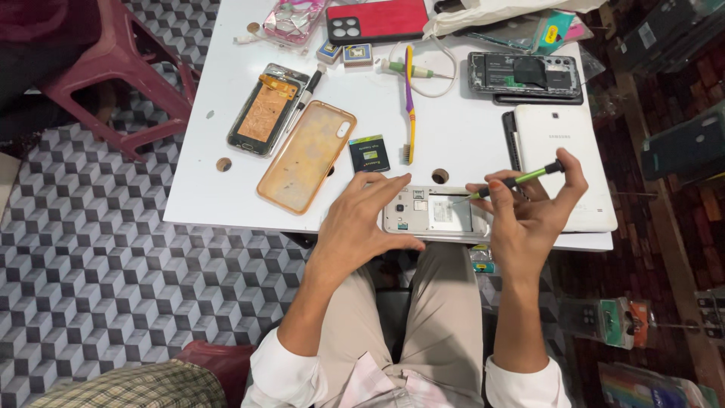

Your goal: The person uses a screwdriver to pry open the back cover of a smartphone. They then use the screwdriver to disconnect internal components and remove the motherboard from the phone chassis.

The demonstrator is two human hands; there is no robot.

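Right hand [529,215] gripping screwdriver [521,180], left hand [362,219] steadying opened phone [434,213] at table edge [226,219].

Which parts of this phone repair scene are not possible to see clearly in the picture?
Head view only:
- Left end of the opened phone: covered by the left hand.
- Screwdriver tip: too small to tell which screw it meets.
- Screwdriver shaft: partly hidden inside the right hand grip.
- White tablet: lower part hidden behind the right hand.
- Dismantled phone parts: too small to identify.
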